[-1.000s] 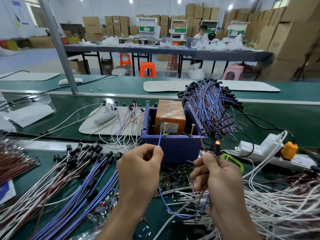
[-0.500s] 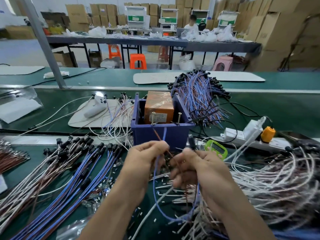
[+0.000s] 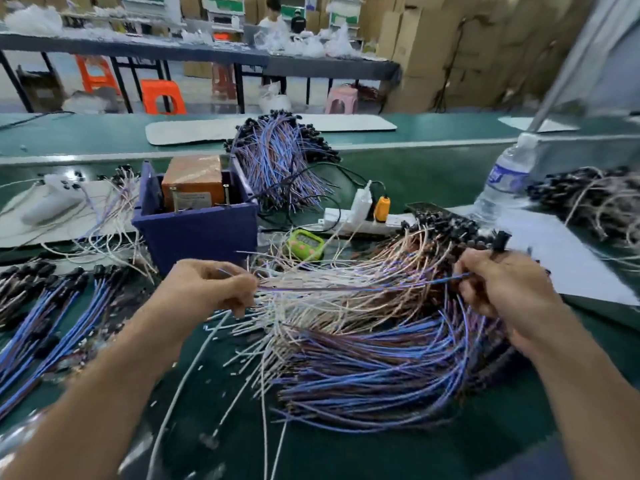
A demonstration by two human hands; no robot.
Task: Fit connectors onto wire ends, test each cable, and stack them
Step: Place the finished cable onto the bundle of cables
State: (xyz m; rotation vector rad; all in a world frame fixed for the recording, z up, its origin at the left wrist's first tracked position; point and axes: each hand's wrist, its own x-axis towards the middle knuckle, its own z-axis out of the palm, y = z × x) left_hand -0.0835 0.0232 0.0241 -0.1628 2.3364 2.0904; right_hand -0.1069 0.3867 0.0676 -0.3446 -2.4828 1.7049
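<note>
Cable (image 3: 363, 287), blue and brown, one piece: held stretched level between both hands, just above the heap of loose wires (image 3: 363, 358) on the green bench (image 3: 433, 161). Left hand (image 3: 211, 289): one wire end is pinched in curled fingers. Right hand (image 3: 502, 285): closed round the other end; a black connector (image 3: 501, 239) is seen above the knuckles, apparently on this cable, though blur prevents certainty. Purple box (image 3: 197, 233) with orange block (image 3: 192, 178): placed behind the left hand. Connector-tipped blue cables (image 3: 52, 323): laid in rows at far left.
</note>
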